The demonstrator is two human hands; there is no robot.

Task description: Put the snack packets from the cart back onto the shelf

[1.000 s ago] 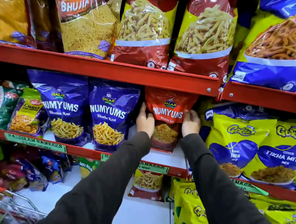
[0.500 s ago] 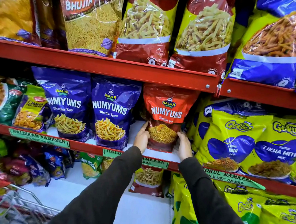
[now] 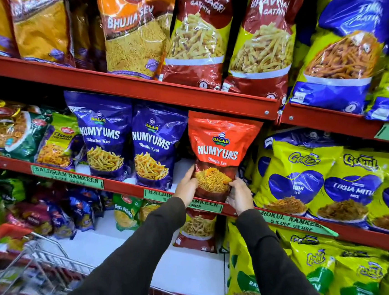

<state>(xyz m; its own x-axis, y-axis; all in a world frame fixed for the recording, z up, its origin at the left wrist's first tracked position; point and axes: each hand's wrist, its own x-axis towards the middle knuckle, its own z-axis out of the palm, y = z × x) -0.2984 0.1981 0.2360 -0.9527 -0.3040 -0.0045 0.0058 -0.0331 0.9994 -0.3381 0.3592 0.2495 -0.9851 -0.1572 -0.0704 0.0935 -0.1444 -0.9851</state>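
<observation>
I have the glossy red stand-up snack pouch with the orange-sev window [image 3: 219,154] pinched low between both palms, my left hand [image 3: 186,185] wrapped on its lower left edge and my right hand [image 3: 240,194] on the lower right, fingers curled onto the plastic. Its base sits at the front lip of the red metal middle shelf [image 3: 123,188], right of the two purple stand-up pouches [image 3: 127,138] and left of the yellow-green packets with blue hearts [image 3: 323,181]. My worry is the footing: the bottom looks to me as if it overhangs the edge, so letting go now could tip it forward, down toward the wire shopping cart with the red handle [image 3: 42,261]. The film is slick and the contents loose, so a squeeze this low could let the tall top flop. Pushing back too hard might knock the nearer purple pouch, which stands just beside it, or wedge the top under the red upper shelf rail [image 3: 132,90].
</observation>
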